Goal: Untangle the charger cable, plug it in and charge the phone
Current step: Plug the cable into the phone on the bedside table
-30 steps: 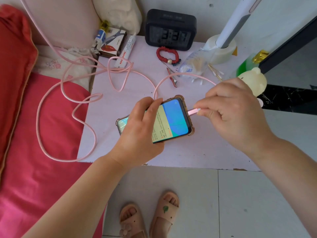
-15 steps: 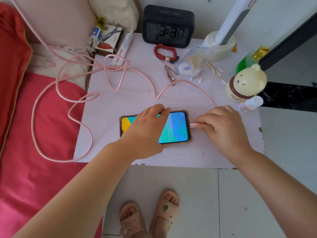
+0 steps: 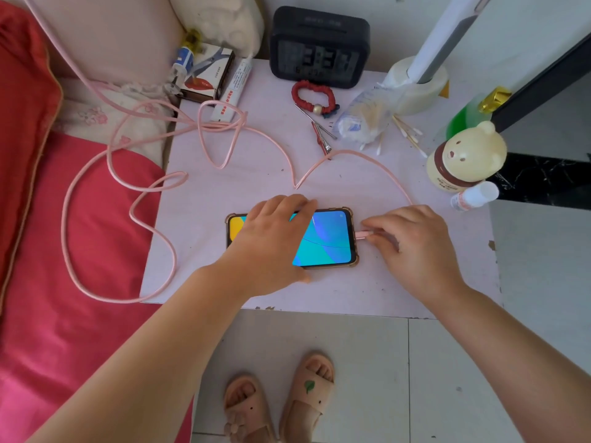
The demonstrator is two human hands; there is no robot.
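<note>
The phone (image 3: 326, 238) lies flat and screen up near the front middle of the table (image 3: 319, 292), long side running left to right. The screen is lit, a blue-teal wallpaper with a yellow patch at the left end. It sits in a clear bumper case with brownish corners.

The left hand (image 3: 271, 241) is laid across the phone's left half. Its fingers hook over the far edge and the thumb sits at the near edge, so it grips the phone against the tabletop.

A pink plug (image 3: 363, 234) meets the phone's right end. How deep it sits in the port is hard to tell. The right hand (image 3: 412, 244) pinches the plug with its fingertips, the other fingers curled in.

The cable (image 3: 367, 155) is pink too. It arcs back from under the right hand and dips into a V mid-table. It then crosses itself in loose loops by the back left corner, spills onto the red bedding (image 3: 64, 314) and runs off the top left.

Further out:
- A black clock (image 3: 319, 47) stands at the back, with a red bracelet (image 3: 313, 97) just in front.
- A clip (image 3: 321, 139) and a swab bag (image 3: 364, 119) lie nearby.
- A bear bottle (image 3: 463, 158) stands at the right edge.
- A box (image 3: 204, 71) and a tube (image 3: 233, 91) sit at the back left.
- Sandals (image 3: 278, 401) show on the tiled floor below.
</note>
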